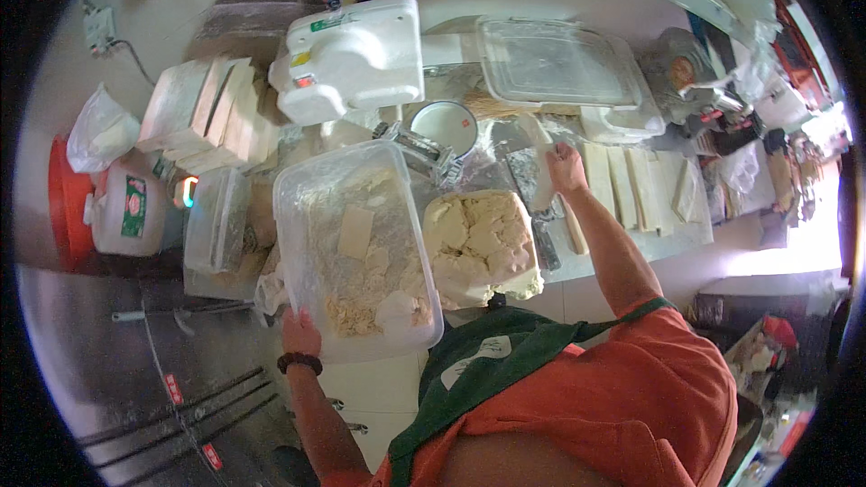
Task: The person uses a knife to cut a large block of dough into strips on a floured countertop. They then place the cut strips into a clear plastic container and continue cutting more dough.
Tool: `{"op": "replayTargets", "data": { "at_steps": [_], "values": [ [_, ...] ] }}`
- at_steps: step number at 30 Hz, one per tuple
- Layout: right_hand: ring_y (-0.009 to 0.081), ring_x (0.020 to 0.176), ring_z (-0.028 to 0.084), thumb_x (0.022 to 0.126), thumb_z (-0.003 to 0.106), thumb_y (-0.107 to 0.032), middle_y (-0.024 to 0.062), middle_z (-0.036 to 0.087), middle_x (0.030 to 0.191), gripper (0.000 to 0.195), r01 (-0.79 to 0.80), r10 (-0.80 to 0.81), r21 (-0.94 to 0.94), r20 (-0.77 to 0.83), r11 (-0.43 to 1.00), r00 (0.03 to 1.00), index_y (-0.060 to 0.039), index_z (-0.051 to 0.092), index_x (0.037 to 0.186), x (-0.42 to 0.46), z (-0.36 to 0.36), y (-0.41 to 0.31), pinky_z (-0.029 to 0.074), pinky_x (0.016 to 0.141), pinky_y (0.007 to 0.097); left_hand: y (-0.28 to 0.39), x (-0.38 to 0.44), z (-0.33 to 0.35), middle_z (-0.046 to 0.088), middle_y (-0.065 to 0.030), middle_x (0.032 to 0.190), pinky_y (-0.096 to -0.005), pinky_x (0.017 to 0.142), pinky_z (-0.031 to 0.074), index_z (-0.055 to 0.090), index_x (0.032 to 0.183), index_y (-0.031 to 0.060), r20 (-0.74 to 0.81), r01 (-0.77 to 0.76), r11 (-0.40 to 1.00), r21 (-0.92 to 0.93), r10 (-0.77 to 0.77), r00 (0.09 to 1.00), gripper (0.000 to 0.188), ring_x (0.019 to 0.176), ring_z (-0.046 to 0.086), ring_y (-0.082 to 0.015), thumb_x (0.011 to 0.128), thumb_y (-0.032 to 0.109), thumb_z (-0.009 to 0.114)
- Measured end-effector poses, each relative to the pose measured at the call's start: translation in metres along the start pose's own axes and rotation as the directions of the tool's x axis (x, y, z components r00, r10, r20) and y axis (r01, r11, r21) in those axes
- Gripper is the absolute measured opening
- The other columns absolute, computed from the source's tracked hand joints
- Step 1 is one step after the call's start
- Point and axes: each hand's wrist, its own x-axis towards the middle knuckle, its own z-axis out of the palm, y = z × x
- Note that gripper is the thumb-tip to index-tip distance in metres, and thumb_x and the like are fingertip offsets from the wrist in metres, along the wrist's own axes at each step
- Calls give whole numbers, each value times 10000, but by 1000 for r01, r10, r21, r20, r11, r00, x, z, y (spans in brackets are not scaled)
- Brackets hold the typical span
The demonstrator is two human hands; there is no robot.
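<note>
My left hand point(301, 333) grips the near left corner of a translucent plastic bin point(425, 264), which tilts towards me. Inside the bin are dough crumbs point(352, 314), a flat rectangular piece of dough point(356, 233) and flour dust. Right beside it lies a large cracked block of dough point(480, 243). My right hand point(567, 168) is closed around the edge of a pale flat strip point(543, 172) above the worktop; its material is unclear. Below that hand lie a wooden stick point(575, 226) and a dark-handled tool point(547, 243).
Several pale dough slabs point(636, 189) lie in a row at right. Behind stand a white enamel basin point(443, 127), a metal roller device point(423, 152), a white machine point(355, 57) and a lidded plastic box point(561, 61). Stacked wooden blocks point(203, 115) and a plastic jug point(128, 210) stand left.
</note>
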Motion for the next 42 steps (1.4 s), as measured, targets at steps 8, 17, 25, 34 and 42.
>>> {"op": "replayTargets", "data": {
  "at_steps": [8, 17, 25, 34, 42],
  "values": [
    [179, 721, 577, 876, 581, -270, 156, 634, 739, 350, -72, 114, 276, -139, 958, 984, 58, 677, 954, -81, -83, 4, 494, 671, 397, -51, 23, 27, 559, -285, 1300, -565, 972, 465, 598, 1255, -5, -182, -196, 936, 294, 256, 949, 410, 1200, 533, -460, 961, 271, 522],
    [187, 723, 602, 768, 638, -120, 84, 646, 802, 240, -150, 477, 671, -335, 726, 812, 29, 678, 952, -181, -213, 65, 480, 643, 360, 67, 35, 20, 594, -278, 1228, -527, 938, 458, 534, 1310, 11, -65, -280, 944, 172, 294, 953, 432, 1124, 565, -457, 1001, 307, 472],
    [425, 888, 661, 825, 608, -242, 237, 687, 934, 307, -48, 27, -5, -766, 999, 643, -11, 653, 1023, -39, -363, 104, 507, 786, 491, 193, 55, 29, 607, -275, 1209, -519, 914, 474, 534, 1308, -5, -23, -379, 909, 174, 389, 921, 442, 1105, 582, -445, 1016, 317, 457],
    [430, 1029, 647, 866, 537, -234, 256, 684, 1065, 341, 14, -59, -70, -701, 997, 711, -12, 646, 1102, 78, -409, -28, 511, 882, 501, 201, 61, 17, 621, -272, 1188, -510, 888, 492, 535, 1306, -23, -54, -271, 944, 188, 285, 957, 456, 1085, 601, -432, 1032, 328, 441],
    [373, 881, 692, 851, 621, -177, 192, 714, 930, 207, -69, 98, 113, -276, 991, 956, -101, 723, 1014, -76, -109, 121, 552, 805, 440, 64, 25, -1, 634, -269, 1170, -502, 864, 507, 535, 1305, -40, -49, -52, 994, 99, 57, 997, 470, 1067, 619, -420, 1046, 337, 427]
  ]
}}
